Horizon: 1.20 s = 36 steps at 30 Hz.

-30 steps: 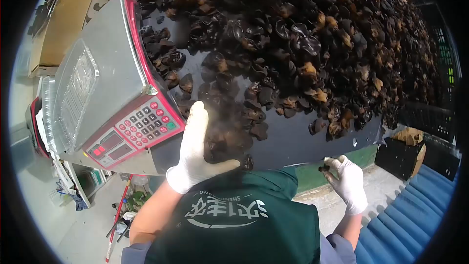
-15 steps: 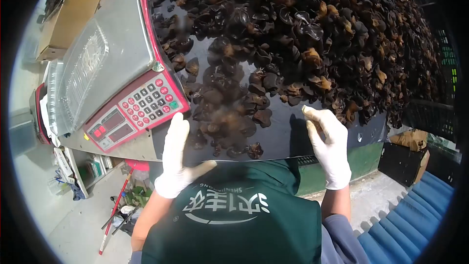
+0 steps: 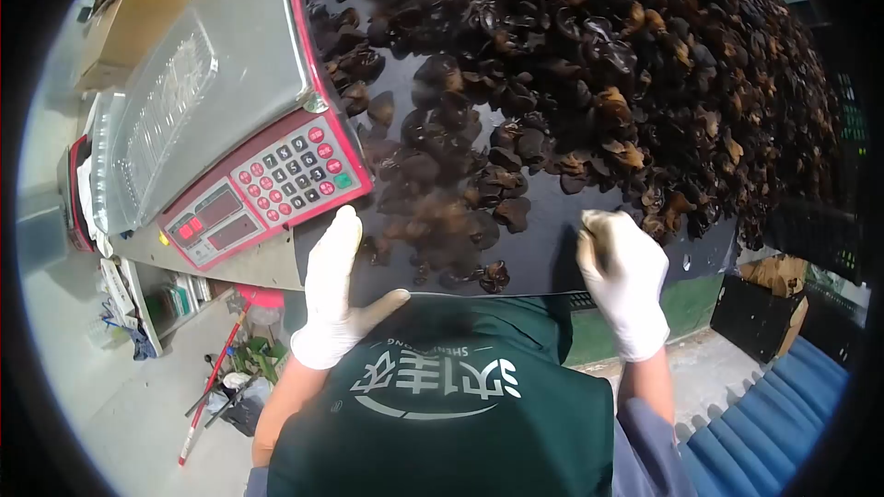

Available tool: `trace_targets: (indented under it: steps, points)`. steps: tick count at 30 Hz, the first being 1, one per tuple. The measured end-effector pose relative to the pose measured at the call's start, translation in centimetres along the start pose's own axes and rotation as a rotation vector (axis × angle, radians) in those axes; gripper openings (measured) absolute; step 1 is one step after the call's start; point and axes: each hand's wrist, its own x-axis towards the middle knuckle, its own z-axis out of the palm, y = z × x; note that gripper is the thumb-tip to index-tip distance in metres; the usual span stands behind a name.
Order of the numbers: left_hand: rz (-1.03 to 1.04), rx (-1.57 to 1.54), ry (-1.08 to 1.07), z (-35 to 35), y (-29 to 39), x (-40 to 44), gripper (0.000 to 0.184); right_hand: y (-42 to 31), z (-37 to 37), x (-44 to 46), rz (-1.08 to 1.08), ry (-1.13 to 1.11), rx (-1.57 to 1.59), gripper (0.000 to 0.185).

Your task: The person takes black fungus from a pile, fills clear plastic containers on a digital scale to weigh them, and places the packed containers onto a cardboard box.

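Note:
Dark brown wood ear mushrooms [image 3: 552, 46] lie in a large heap across the table, with a looser patch nearer to me. Beside the scale's near corner, my left hand [image 3: 330, 299], in a white glove, is open, its fingers straight and thumb apart. My right hand [image 3: 626, 281], gloved alike, is over the table's front edge with its fingers curled in, and I see nothing in them. A small mushroom piece [image 3: 494, 276] lies between the two hands. The red electronic scale [image 3: 267, 179] stands left of the mushrooms.
A clear plastic tray [image 3: 170, 101] rests on the scale's platform. Behind it stands a cardboard box [image 3: 152, 9]. On the floor at lower left are a red pole [image 3: 214, 382] and bagged items. Blue ribbed material [image 3: 773, 433] lies at lower right, near a black box [image 3: 755, 313].
My right hand's fingers have curled in more, and it has shifted slightly right. My left hand stays open near the scale. The view has moved a little, and the mushrooms look unchanged.

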Motion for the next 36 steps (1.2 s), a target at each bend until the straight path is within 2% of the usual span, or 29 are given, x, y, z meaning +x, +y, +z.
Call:
trace_targets:
  steps: [1,3,6,9,11,13,18,22,26,29,33,34,35,36]
  points:
    - [0.001,0.042,0.008,-0.1,0.0,0.0,0.109,0.7,-1.4,-1.5,0.020,-0.057,-0.024,0.021]
    - [0.011,0.125,0.013,-0.3,0.1,0.1,0.109,2.1,-4.0,-4.5,0.091,-0.337,-0.242,0.027]
    - [0.039,0.204,0.006,-0.1,0.5,0.5,0.110,0.4,-5.2,-5.7,0.231,-0.331,-0.247,0.033]
    - [-0.027,0.235,-0.046,0.2,1.3,1.5,0.112,-2.4,-2.9,-4.7,0.190,-0.200,0.129,0.039]
    - [-0.031,0.242,-0.054,0.3,1.2,1.7,0.113,-4.0,-1.0,-4.0,0.085,-0.217,0.171,0.038]
    - [-0.049,0.235,-0.065,0.3,1.0,1.6,0.113,-5.1,0.9,-3.2,0.056,-0.131,0.319,0.032]
    - [-0.120,0.234,-0.070,0.6,1.4,1.7,0.113,-6.1,3.5,0.8,-0.080,-0.029,0.299,0.036]
    - [-0.124,0.235,-0.053,0.7,1.2,1.4,0.112,-7.0,3.7,4.3,-0.113,-0.152,0.186,0.045]
    - [-0.122,0.253,-0.067,0.6,1.4,1.7,0.111,-6.1,5.0,6.0,-0.196,-0.303,0.234,0.042]
    - [-0.125,0.251,-0.079,0.5,1.4,1.8,0.110,-5.1,5.8,6.1,-0.223,-0.201,0.361,0.036]
    - [-0.136,0.247,-0.104,0.5,1.5,2.1,0.109,-5.2,3.2,5.1,0.207,-0.323,0.726,0.032]
    - [-0.132,0.246,-0.109,0.4,1.5,2.1,0.110,-5.1,1.8,4.8,0.190,-0.280,0.734,0.033]
    - [-0.127,0.242,-0.116,0.4,1.4,2.3,0.110,-5.1,-0.5,4.5,0.263,-0.344,0.665,0.034]
    - [-0.122,0.237,-0.122,0.4,1.4,2.3,0.111,-4.0,-1.1,2.7,0.300,-0.288,0.719,0.033]
